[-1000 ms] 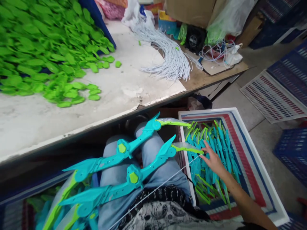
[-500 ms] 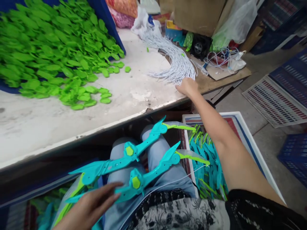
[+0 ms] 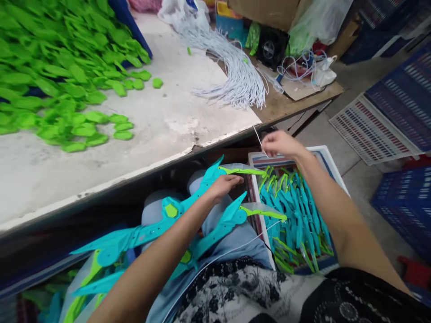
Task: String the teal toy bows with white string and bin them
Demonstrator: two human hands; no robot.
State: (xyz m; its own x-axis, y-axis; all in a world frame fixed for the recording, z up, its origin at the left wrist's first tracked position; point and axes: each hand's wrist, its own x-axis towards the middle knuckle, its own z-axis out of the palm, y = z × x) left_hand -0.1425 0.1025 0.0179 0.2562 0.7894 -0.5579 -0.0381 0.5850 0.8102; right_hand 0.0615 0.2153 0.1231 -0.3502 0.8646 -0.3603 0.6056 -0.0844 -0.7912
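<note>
My right hand (image 3: 282, 143) pinches a thin white cord (image 3: 257, 137) in front of the table edge, above the crate. Two turquoise-and-green toy bows lie across my lap. My left hand (image 3: 226, 186) is over the right end of the farther toy bow (image 3: 198, 193), by its lime-green limb; its fingers are stretched out, and I cannot tell whether they touch it. The nearer toy bow (image 3: 232, 217) has a white string (image 3: 235, 247) running from its green tip, and my left forearm covers part of it.
On the table (image 3: 168, 112) lie a bundle of white cords (image 3: 239, 76) and a heap of green plastic pieces (image 3: 67, 67) spilling from a blue bin. A white crate (image 3: 332, 170) of toy bows stands at my right. Blue crates (image 3: 404, 202) stand on the floor. A black fan (image 3: 271, 47) sits behind.
My right hand has come off the cord bundle toward me with one cord. My left hand has moved right and away from me, from the bows' left part to the farther bow's right end.
</note>
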